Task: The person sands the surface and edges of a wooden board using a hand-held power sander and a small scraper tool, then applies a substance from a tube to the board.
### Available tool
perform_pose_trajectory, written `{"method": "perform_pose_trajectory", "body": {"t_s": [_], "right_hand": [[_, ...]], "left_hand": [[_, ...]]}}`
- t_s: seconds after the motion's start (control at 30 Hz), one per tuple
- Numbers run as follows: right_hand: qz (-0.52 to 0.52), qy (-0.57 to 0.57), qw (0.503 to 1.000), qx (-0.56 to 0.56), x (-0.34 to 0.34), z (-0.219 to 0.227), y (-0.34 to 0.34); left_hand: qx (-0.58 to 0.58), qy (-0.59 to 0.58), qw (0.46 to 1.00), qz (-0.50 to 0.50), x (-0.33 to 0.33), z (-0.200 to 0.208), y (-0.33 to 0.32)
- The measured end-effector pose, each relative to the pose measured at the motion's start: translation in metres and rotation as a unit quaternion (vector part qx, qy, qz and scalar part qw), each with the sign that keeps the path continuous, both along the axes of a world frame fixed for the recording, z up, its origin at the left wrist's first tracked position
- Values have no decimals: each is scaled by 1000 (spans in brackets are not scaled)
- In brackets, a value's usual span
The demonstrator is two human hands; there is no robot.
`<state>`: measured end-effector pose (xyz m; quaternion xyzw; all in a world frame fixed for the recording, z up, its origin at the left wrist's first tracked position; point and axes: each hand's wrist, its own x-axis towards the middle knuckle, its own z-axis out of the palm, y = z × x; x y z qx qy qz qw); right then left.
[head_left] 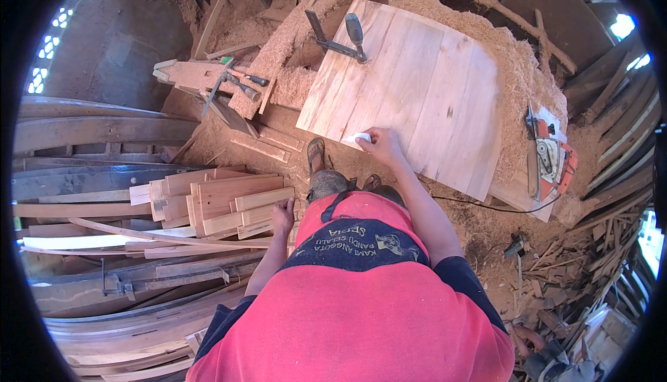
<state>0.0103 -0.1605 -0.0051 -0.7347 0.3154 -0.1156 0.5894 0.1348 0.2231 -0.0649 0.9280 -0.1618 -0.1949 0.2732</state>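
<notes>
A wide pale wooden panel (417,83), made of several boards side by side, lies in front of me. At its near edge my right hand (380,144) is closed on a small white folded piece (358,139), perhaps paper, which rests against the wood. My left hand (283,217) hangs low at my side with its fingers curled, close to a stack of cut boards (233,201). Whether it holds anything is hidden. A clamp (354,38) with a dark handle grips the panel's far left edge.
An orange power planer (549,160) sits right of the panel, its black cord (479,206) trailing along the near side. Wood shavings (514,55) heap behind. A hammer (240,85) and other hand tools lie on the left bench. Long planks (139,344) fill the lower left; wood scraps (556,264) litter the right.
</notes>
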Motion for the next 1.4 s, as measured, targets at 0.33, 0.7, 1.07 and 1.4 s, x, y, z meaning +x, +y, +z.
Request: {"method": "perform_pose_trajectory", "body": {"t_s": [0.33, 0.7, 1.07, 1.4], "right_hand": [[15, 18, 1000, -3, -1, 10, -1], [15, 14, 1000, -11, 2, 3, 1], [10, 4, 999, -48, -2, -2, -3], [-33, -60, 990, 125, -28, -4, -12]], "left_hand": [[-12, -15, 1000, -14, -2, 2, -3], [13, 14, 1000, -8, 5, -5, 4], [-16, 5, 1000, -26, 4, -9, -1], [-13, 54, 998, -10, 25, -35, 9]]}}
